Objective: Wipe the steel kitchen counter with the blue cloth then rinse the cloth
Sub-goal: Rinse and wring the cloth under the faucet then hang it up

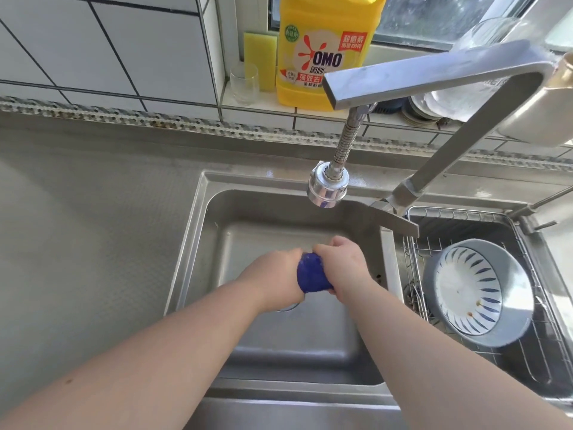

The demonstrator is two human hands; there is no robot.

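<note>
While both hands squeeze it, the blue cloth point(313, 276) sits bunched between them — left hand point(273, 279), right hand point(344, 265) — over the sink point(198, 231), below the tap point(327, 189).

blue cloth point(311, 276) mostly hidden between hands, detergent bottle point(322, 51) top cropped

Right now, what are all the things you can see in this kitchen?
blue cloth: one, dark blue, bunched between both hands over the sink
sink: one, steel, left basin
counter: one, steel, left of sink
faucet: one, steel, spray head over sink
wire basket: one, steel, right basin
bowl: one, grey with blue-striped white inside, tilted in basket
detergent bottle: one, yellow, windowsill
sponge: one, yellow, left of bottle
glass: one, clear, windowsill
left hand: grips cloth
right hand: grips cloth
</note>
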